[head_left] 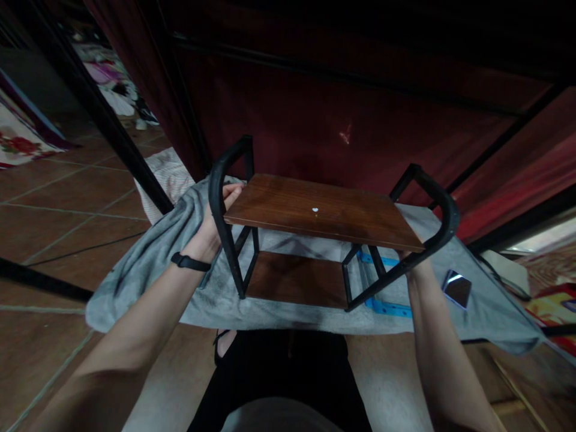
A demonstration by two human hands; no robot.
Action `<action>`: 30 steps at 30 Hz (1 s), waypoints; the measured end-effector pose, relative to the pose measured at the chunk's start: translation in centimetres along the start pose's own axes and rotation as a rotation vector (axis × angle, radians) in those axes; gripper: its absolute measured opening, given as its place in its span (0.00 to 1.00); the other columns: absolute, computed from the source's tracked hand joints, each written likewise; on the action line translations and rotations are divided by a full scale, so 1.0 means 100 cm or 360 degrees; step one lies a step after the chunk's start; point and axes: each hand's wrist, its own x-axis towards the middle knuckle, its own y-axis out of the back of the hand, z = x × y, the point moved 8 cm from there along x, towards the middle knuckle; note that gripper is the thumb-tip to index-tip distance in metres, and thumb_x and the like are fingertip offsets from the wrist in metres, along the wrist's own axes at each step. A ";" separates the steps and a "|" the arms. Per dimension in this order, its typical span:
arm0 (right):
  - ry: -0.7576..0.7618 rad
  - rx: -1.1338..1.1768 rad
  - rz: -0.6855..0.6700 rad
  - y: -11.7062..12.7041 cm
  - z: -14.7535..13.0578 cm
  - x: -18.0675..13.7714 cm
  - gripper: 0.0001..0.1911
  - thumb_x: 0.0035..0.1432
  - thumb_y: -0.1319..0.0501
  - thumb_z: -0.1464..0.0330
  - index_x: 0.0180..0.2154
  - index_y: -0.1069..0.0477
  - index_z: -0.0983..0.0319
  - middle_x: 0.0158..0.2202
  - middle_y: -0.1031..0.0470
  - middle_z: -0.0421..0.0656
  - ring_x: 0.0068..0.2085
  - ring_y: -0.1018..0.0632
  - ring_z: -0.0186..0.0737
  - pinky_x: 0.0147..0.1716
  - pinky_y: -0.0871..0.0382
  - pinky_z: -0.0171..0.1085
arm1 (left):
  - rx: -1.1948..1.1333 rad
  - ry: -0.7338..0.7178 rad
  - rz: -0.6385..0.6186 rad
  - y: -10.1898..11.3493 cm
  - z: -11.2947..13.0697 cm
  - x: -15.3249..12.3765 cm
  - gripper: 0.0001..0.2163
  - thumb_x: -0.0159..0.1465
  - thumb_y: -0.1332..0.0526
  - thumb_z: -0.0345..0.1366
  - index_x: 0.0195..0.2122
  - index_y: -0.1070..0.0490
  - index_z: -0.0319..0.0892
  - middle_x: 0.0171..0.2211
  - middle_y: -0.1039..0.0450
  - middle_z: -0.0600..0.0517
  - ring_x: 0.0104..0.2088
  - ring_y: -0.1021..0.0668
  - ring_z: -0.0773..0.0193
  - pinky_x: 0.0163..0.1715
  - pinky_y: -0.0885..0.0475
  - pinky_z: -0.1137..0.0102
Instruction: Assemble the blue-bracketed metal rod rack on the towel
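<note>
In front of me stands a small two-tier shelf rack with a brown wood-grain upper board (324, 210), a lower board (297, 279) and a black metal frame (445, 213) curved at both ends. My left hand (229, 197) reaches through the left end frame, its fingers closed at the end of the upper board. At the other end, my right hand (411, 264) goes under the board's right corner, and its fingers are hidden there. A small white mark (315, 209) shows on the upper board. The rack rests on a grey cloth (202, 312).
Blue plastic strips (391, 309) lie under the rack's right side. A phone (458, 289) lies on the grey cloth to the right. Dark red curtain (288, 120) and black metal bars (108, 126) stand behind and at the left. Brown floor tiles (58, 234) are below.
</note>
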 end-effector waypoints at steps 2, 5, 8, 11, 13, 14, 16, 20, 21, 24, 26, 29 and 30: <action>-0.0169 -0.0007 0.0115 0.010 0.037 -0.035 0.21 0.40 0.28 0.52 0.32 0.27 0.58 0.26 0.27 0.37 0.25 0.31 0.34 0.24 0.35 0.35 | -0.0049 0.0189 0.0032 0.015 -0.027 -0.025 0.18 0.57 0.29 0.42 0.44 0.26 0.37 0.38 0.22 0.49 0.38 0.24 0.64 0.42 0.29 0.68; -0.0489 -0.0210 0.0079 0.016 0.097 -0.091 0.23 0.38 0.29 0.50 0.30 0.26 0.60 0.23 0.28 0.39 0.24 0.31 0.36 0.24 0.36 0.36 | 0.0110 0.0537 0.0201 0.048 -0.076 -0.084 0.21 0.48 0.25 0.44 0.38 0.24 0.37 0.32 0.23 0.51 0.32 0.25 0.65 0.32 0.31 0.71; -0.0656 -0.0295 0.0074 0.024 0.143 -0.143 0.24 0.38 0.30 0.48 0.28 0.27 0.60 0.20 0.31 0.37 0.23 0.32 0.36 0.24 0.37 0.37 | 0.0218 0.0766 0.0285 0.077 -0.112 -0.151 0.22 0.41 0.24 0.48 0.31 0.24 0.38 0.28 0.24 0.51 0.30 0.24 0.63 0.30 0.31 0.70; -0.0740 -0.0362 0.0018 0.027 0.173 -0.182 0.23 0.41 0.33 0.46 0.24 0.31 0.59 0.19 0.32 0.37 0.22 0.33 0.35 0.23 0.38 0.36 | 0.0374 0.0875 0.0258 0.093 -0.130 -0.204 0.20 0.44 0.26 0.50 0.28 0.24 0.39 0.26 0.25 0.51 0.28 0.25 0.64 0.29 0.32 0.71; -0.0784 -0.0354 0.0005 0.026 0.184 -0.200 0.23 0.42 0.34 0.46 0.27 0.30 0.59 0.22 0.29 0.39 0.23 0.31 0.35 0.23 0.37 0.37 | 0.0443 0.0906 0.0266 0.099 -0.134 -0.227 0.20 0.46 0.28 0.50 0.31 0.23 0.39 0.27 0.24 0.51 0.28 0.26 0.64 0.30 0.31 0.70; -0.0785 -0.0356 0.0004 0.026 0.187 -0.206 0.23 0.43 0.34 0.47 0.29 0.29 0.59 0.24 0.28 0.39 0.23 0.31 0.36 0.23 0.36 0.37 | 0.0468 0.0906 0.0276 0.100 -0.135 -0.235 0.20 0.47 0.28 0.50 0.32 0.22 0.39 0.27 0.24 0.50 0.28 0.26 0.64 0.30 0.31 0.70; -0.0758 -0.0373 0.0009 0.025 0.188 -0.213 0.23 0.43 0.33 0.47 0.31 0.28 0.59 0.25 0.27 0.40 0.25 0.29 0.37 0.25 0.34 0.37 | 0.0502 0.0892 0.0282 0.098 -0.135 -0.243 0.19 0.49 0.30 0.49 0.35 0.22 0.39 0.27 0.24 0.50 0.28 0.26 0.63 0.30 0.31 0.70; -0.0758 -0.0360 0.0001 0.024 0.191 -0.217 0.23 0.44 0.33 0.47 0.30 0.28 0.59 0.26 0.26 0.40 0.27 0.27 0.38 0.26 0.32 0.38 | 0.0533 0.0839 0.0312 0.094 -0.138 -0.242 0.17 0.51 0.33 0.49 0.32 0.23 0.40 0.25 0.26 0.51 0.25 0.27 0.64 0.27 0.33 0.70; -0.0769 -0.0345 -0.0010 0.024 0.192 -0.217 0.22 0.45 0.33 0.47 0.30 0.28 0.59 0.26 0.26 0.40 0.27 0.28 0.38 0.26 0.32 0.38 | 0.0556 0.0833 0.0315 0.094 -0.140 -0.241 0.17 0.51 0.34 0.49 0.32 0.24 0.40 0.23 0.27 0.52 0.24 0.28 0.64 0.26 0.33 0.70; -0.0785 -0.0307 -0.0034 0.022 0.194 -0.217 0.22 0.46 0.33 0.47 0.30 0.28 0.59 0.26 0.27 0.40 0.27 0.28 0.38 0.27 0.32 0.38 | 0.0607 0.0845 0.0295 0.097 -0.146 -0.238 0.16 0.50 0.34 0.50 0.28 0.25 0.41 0.21 0.30 0.53 0.22 0.29 0.65 0.24 0.35 0.71; -0.0782 -0.0302 -0.0034 0.021 0.193 -0.217 0.23 0.46 0.33 0.46 0.30 0.28 0.59 0.26 0.27 0.40 0.27 0.28 0.38 0.27 0.33 0.38 | 0.0592 0.0843 0.0284 0.099 -0.149 -0.236 0.15 0.49 0.33 0.49 0.26 0.27 0.41 0.20 0.30 0.54 0.22 0.29 0.66 0.23 0.35 0.71; -0.0780 -0.0295 -0.0017 0.019 0.193 -0.216 0.23 0.45 0.33 0.46 0.28 0.29 0.59 0.25 0.27 0.39 0.26 0.29 0.37 0.25 0.34 0.37 | 0.0568 0.0831 0.0282 0.102 -0.151 -0.234 0.15 0.49 0.32 0.48 0.25 0.27 0.41 0.20 0.30 0.54 0.21 0.30 0.67 0.23 0.36 0.72; -0.0788 -0.0290 -0.0019 0.018 0.194 -0.215 0.23 0.44 0.32 0.46 0.28 0.29 0.59 0.24 0.28 0.39 0.26 0.29 0.37 0.25 0.34 0.37 | 0.0566 0.0837 0.0285 0.102 -0.151 -0.234 0.15 0.48 0.31 0.48 0.25 0.27 0.41 0.20 0.30 0.54 0.21 0.30 0.66 0.23 0.36 0.72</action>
